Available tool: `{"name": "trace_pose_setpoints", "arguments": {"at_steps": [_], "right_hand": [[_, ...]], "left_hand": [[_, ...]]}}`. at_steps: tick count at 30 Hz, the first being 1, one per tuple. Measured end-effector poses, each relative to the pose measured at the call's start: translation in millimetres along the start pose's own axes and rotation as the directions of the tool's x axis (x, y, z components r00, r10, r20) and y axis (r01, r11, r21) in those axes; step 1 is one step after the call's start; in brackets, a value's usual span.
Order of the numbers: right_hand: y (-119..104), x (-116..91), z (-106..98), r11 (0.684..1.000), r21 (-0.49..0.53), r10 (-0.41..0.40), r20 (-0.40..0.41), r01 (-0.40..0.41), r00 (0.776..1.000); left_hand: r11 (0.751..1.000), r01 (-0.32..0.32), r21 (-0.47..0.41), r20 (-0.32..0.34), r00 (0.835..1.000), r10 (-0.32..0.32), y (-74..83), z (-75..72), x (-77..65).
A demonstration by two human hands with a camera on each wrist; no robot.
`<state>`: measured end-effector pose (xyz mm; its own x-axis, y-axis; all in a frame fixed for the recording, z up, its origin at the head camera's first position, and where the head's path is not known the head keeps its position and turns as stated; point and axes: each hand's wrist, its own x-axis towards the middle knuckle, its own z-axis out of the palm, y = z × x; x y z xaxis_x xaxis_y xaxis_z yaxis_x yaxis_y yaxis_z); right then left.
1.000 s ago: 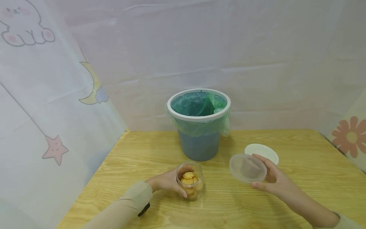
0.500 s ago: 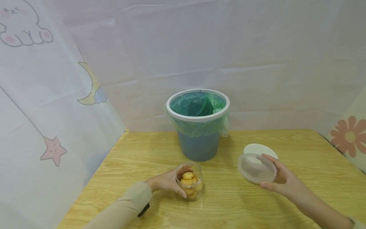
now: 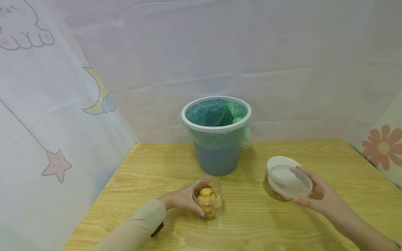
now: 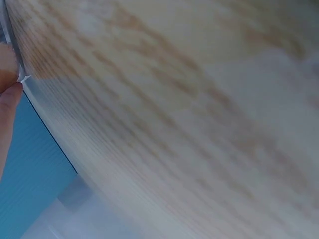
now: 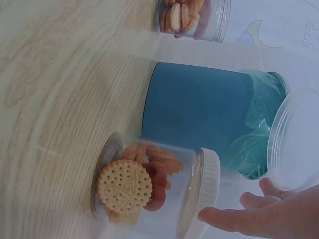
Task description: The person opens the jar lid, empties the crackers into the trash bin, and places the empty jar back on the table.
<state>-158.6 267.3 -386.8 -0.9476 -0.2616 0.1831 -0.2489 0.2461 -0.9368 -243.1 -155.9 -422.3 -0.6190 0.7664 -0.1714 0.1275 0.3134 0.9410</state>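
My left hand grips a clear round jar from its left side. Round, scalloped cookies show inside that jar, whose top is uncovered. In the right wrist view, the same jar appears at the top edge. A translucent round lid is pinched at its edge by my right hand. Beneath and behind it stands a second clear jar with a white lid; the right wrist view shows biscuits inside. The left wrist view catches only fingertips at its left edge.
A blue bin with a white rim and green plastic liner stands behind the jars on the wooden table. A printed cloth hangs behind and beside the table.
My right hand has moved to the right with the translucent lid, which now overlaps the white-lidded jar more in the head view. My left hand and its jar stay in place.
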Motion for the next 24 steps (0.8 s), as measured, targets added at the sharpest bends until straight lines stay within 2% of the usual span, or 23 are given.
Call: {"name": "trace_pose_setpoints", "arguments": {"at_steps": [7, 13, 20, 24], "right_hand": [[0.9, -0.5, -12.4, 0.999, -0.038, 0.032, -0.034, -0.033, 0.999], [1.2, -0.6, -19.4, 0.999, 0.008, 0.051, -0.064, -0.05, 0.997], [0.6, -3.0, -26.6, 0.995, -0.077, 0.058, -0.129, -0.069, 0.99], [3.9, -2.4, -31.6, 1.0, 0.003, 0.028, -0.18, -0.028, 0.983]], "left_hand": [[1.0, -0.02, 0.001, 0.006, 1.0, 0.02, -1.2, -0.4, 0.3], [1.0, -0.025, 0.003, 0.009, 1.0, 0.025, -1.6, -0.2, 0.3], [1.0, -0.022, 0.005, 0.016, 1.0, 0.022, -1.9, -0.9, 0.4], [1.0, -0.023, 0.001, 0.021, 1.0, 0.023, -2.1, -1.3, 0.3]]}}
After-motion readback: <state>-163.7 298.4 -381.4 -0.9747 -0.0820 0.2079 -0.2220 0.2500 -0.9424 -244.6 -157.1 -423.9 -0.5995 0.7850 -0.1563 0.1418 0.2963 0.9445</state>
